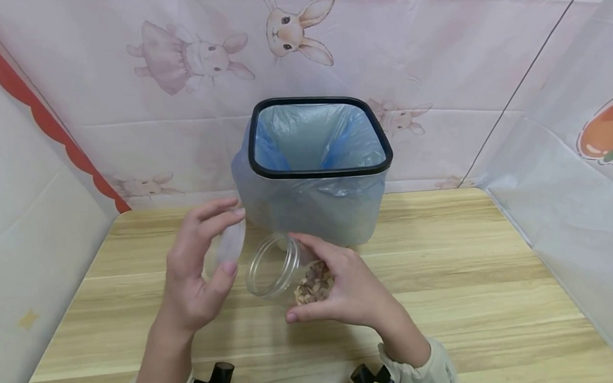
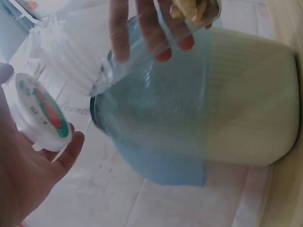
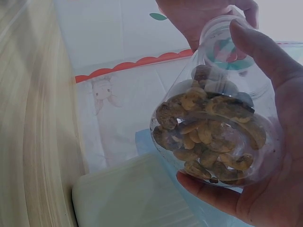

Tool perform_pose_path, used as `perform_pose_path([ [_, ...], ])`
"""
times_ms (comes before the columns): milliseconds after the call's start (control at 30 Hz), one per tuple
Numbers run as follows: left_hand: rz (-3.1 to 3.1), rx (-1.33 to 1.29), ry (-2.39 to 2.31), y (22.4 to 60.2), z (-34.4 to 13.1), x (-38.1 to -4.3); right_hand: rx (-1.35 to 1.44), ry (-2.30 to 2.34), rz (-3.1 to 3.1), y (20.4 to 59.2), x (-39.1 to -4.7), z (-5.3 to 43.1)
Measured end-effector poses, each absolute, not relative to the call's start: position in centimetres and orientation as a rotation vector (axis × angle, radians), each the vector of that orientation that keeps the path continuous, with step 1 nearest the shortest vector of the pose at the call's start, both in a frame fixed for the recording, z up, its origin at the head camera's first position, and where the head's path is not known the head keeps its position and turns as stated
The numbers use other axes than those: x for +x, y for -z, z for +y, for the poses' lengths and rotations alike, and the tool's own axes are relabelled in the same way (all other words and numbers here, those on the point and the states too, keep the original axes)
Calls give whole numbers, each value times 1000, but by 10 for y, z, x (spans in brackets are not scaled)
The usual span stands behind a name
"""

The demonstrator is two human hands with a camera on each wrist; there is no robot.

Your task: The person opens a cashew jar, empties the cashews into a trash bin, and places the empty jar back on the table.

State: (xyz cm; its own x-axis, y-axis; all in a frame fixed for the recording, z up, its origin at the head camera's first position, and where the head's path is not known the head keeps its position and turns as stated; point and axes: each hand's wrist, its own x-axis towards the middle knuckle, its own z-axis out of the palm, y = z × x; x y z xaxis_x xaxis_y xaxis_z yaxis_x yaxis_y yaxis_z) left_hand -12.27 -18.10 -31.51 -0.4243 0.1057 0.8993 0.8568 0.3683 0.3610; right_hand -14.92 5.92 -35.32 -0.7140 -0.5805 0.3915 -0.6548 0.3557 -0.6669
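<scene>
My right hand (image 1: 347, 286) grips a clear plastic jar (image 1: 274, 271) that lies tilted, its open mouth facing left. Brownish cashew-like nuts (image 3: 208, 137) are gathered at the jar's bottom end, with some loose toward the neck in the right wrist view. A round white lid (image 2: 45, 113), printed with a red and green label, is pinched between the thumb and fingers of my left hand (image 1: 197, 268). The lid is off the jar and held just left of its mouth. Both hands are above the table, in front of the bin.
A light-coloured bin (image 1: 312, 214) with a black rim and a blue plastic liner stands at the back of the wooden table (image 1: 466, 276), close to the wall. Pink rabbit-print sheeting (image 1: 408, 47) covers the back, and pale panels rise at both sides.
</scene>
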Motion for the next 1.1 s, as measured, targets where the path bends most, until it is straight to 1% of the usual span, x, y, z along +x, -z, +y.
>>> perform_pose_path([
  [233, -1911, -746, 965, 312, -195, -122, 1149, -1310, -2510, 352, -149, 58],
  [567, -2181, -536, 769, 323, -214, -124, 1138, -1320, -2521, 352, -149, 58],
  [1100, -2380, -423, 677, 346, -228, -139, 1148, -1334, -2496, 351, -148, 58],
])
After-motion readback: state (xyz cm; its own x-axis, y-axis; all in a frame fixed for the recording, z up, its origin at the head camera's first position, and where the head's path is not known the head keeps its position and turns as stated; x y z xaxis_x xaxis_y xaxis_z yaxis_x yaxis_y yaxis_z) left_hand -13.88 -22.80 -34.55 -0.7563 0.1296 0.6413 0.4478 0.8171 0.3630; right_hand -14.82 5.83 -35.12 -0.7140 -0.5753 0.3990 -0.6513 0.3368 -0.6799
